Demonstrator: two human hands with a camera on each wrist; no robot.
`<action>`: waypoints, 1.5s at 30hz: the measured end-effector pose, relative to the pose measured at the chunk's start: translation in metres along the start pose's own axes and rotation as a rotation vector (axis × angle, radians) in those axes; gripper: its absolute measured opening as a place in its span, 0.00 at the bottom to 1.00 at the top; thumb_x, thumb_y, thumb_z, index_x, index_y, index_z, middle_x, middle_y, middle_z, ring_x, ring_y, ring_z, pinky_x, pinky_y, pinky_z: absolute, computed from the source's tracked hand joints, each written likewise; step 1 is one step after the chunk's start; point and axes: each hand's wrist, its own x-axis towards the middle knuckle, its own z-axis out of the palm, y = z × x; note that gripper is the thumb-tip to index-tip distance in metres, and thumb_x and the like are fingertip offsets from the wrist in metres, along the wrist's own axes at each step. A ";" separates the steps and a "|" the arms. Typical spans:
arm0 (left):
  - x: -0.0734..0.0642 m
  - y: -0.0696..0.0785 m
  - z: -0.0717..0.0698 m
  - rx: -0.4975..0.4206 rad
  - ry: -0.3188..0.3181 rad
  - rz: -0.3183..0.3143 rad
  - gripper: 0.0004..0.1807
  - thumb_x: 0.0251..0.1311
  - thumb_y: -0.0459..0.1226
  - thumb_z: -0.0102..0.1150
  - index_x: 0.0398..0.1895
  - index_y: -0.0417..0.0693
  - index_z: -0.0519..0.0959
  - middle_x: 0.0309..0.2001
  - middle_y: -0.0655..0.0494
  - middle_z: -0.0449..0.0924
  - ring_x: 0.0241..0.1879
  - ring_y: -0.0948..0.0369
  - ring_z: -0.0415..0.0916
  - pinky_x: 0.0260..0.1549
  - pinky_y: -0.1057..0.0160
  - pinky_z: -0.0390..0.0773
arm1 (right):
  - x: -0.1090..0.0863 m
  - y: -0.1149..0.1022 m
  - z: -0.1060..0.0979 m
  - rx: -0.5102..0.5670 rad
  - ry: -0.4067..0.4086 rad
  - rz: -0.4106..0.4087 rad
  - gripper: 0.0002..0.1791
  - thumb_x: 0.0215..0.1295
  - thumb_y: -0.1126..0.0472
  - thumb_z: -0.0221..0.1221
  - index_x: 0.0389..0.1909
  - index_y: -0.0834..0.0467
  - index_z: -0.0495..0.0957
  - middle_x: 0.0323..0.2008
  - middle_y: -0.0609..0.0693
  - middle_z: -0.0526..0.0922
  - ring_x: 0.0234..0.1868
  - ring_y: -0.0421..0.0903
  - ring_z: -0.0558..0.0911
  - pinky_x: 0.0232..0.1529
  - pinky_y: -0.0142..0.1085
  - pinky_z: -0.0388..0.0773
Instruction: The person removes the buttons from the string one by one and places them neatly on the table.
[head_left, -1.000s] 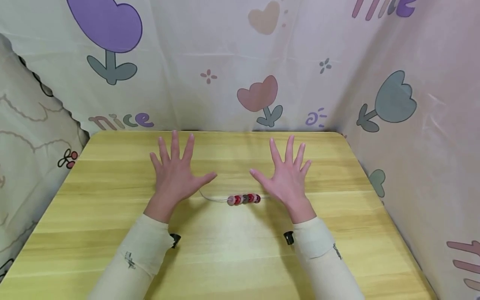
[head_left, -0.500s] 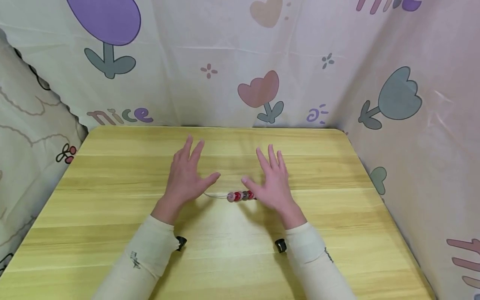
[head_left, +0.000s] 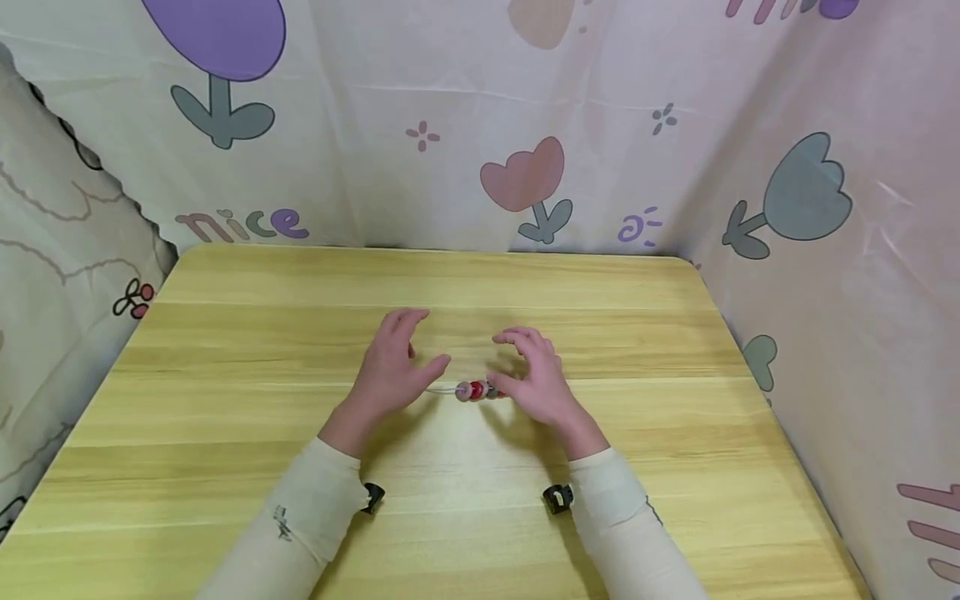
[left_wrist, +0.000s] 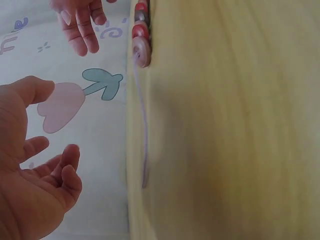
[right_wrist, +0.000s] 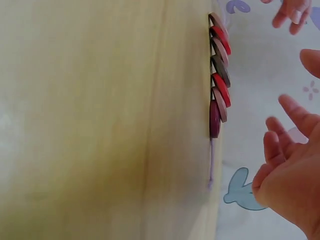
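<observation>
A row of several buttons (head_left: pixel 476 390) lies on the table, threaded on a thin pale cord (head_left: pixel 444 390). In the right wrist view the buttons (right_wrist: pixel 220 75) overlap one another in pink, red, grey and dark maroon. A short end of cord (left_wrist: pixel 144 120) trails from the pink end button (left_wrist: pixel 143 52) in the left wrist view. My left hand (head_left: pixel 386 372) hovers left of the row, thumb apart from loosely bent fingers, holding nothing. Over the row's right end, my right hand (head_left: pixel 538 379) is also empty, its fingers loosely bent; it hides that end in the head view.
The light wood table (head_left: pixel 247 467) has a straight back edge. Behind it and at both sides hangs a pale cloth (head_left: pixel 360 100) printed with flowers and letters. Black wrist cameras (head_left: pixel 558 498) sit at both cuffs.
Both hands have come inward toward the buttons, and their spread fingers have bent. The right hand now covers the row's right end. The row stays where it was on the table.
</observation>
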 end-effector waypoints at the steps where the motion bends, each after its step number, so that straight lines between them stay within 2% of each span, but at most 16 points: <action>1: 0.000 -0.001 0.002 -0.006 -0.006 -0.003 0.37 0.58 0.45 0.70 0.68 0.42 0.68 0.63 0.45 0.66 0.34 0.53 0.71 0.33 0.56 0.73 | 0.000 0.001 0.000 0.016 -0.010 0.005 0.28 0.58 0.57 0.69 0.60 0.58 0.76 0.63 0.49 0.70 0.60 0.58 0.65 0.58 0.57 0.56; 5: -0.001 -0.001 0.008 -0.033 -0.049 -0.023 0.33 0.58 0.42 0.70 0.63 0.38 0.72 0.58 0.43 0.72 0.29 0.58 0.70 0.30 0.58 0.74 | 0.002 0.005 0.002 0.067 -0.060 0.032 0.23 0.57 0.63 0.69 0.55 0.60 0.78 0.56 0.48 0.73 0.56 0.61 0.67 0.53 0.55 0.64; 9: -0.001 -0.002 0.013 -0.056 -0.111 -0.064 0.27 0.59 0.40 0.70 0.57 0.35 0.75 0.51 0.44 0.77 0.29 0.58 0.71 0.31 0.58 0.76 | 0.003 0.009 0.004 0.090 -0.108 0.058 0.21 0.55 0.65 0.67 0.51 0.61 0.79 0.51 0.50 0.75 0.57 0.57 0.67 0.54 0.53 0.65; 13: -0.001 -0.005 0.018 -0.071 -0.169 -0.084 0.19 0.59 0.38 0.69 0.49 0.36 0.79 0.43 0.48 0.79 0.32 0.57 0.73 0.33 0.58 0.77 | 0.003 0.012 0.004 0.088 -0.144 0.045 0.18 0.54 0.68 0.68 0.48 0.61 0.80 0.47 0.52 0.76 0.53 0.54 0.68 0.52 0.50 0.65; 18: 0.000 -0.009 0.023 -0.079 -0.221 -0.047 0.10 0.58 0.32 0.66 0.41 0.37 0.81 0.36 0.54 0.80 0.33 0.57 0.75 0.36 0.58 0.78 | 0.005 0.017 0.007 0.065 -0.183 -0.003 0.15 0.51 0.71 0.69 0.41 0.60 0.80 0.41 0.52 0.76 0.45 0.51 0.70 0.47 0.46 0.66; 23: 0.002 -0.011 0.027 -0.065 -0.281 -0.018 0.06 0.57 0.29 0.63 0.37 0.38 0.81 0.31 0.57 0.78 0.32 0.59 0.74 0.34 0.60 0.78 | 0.007 0.020 0.010 0.026 -0.195 -0.014 0.15 0.49 0.72 0.70 0.39 0.59 0.80 0.39 0.52 0.76 0.43 0.50 0.69 0.44 0.44 0.67; 27: 0.003 -0.011 0.028 -0.040 -0.329 -0.022 0.04 0.56 0.28 0.64 0.35 0.40 0.82 0.30 0.57 0.77 0.32 0.59 0.74 0.35 0.60 0.77 | 0.008 0.022 0.012 -0.009 -0.196 -0.025 0.15 0.49 0.71 0.71 0.38 0.57 0.81 0.39 0.50 0.76 0.43 0.49 0.70 0.44 0.44 0.67; 32: 0.004 -0.010 0.030 -0.021 -0.359 -0.035 0.04 0.54 0.29 0.68 0.31 0.43 0.81 0.29 0.58 0.77 0.31 0.58 0.72 0.35 0.59 0.77 | 0.009 0.025 0.014 -0.057 -0.194 -0.033 0.13 0.50 0.68 0.72 0.36 0.54 0.82 0.41 0.47 0.77 0.45 0.48 0.71 0.47 0.44 0.66; 38: 0.005 -0.011 0.035 0.035 -0.384 -0.030 0.06 0.56 0.33 0.71 0.27 0.47 0.82 0.27 0.60 0.76 0.30 0.60 0.71 0.35 0.59 0.75 | 0.010 0.026 0.016 -0.090 -0.199 -0.043 0.11 0.51 0.66 0.72 0.34 0.54 0.82 0.42 0.47 0.77 0.45 0.49 0.71 0.47 0.44 0.66; 45: 0.004 -0.012 0.038 0.064 -0.386 0.000 0.08 0.58 0.31 0.68 0.24 0.50 0.82 0.25 0.61 0.74 0.28 0.61 0.69 0.32 0.60 0.74 | 0.011 0.026 0.018 -0.145 -0.204 -0.028 0.10 0.52 0.64 0.72 0.34 0.52 0.82 0.43 0.45 0.76 0.46 0.48 0.72 0.49 0.46 0.67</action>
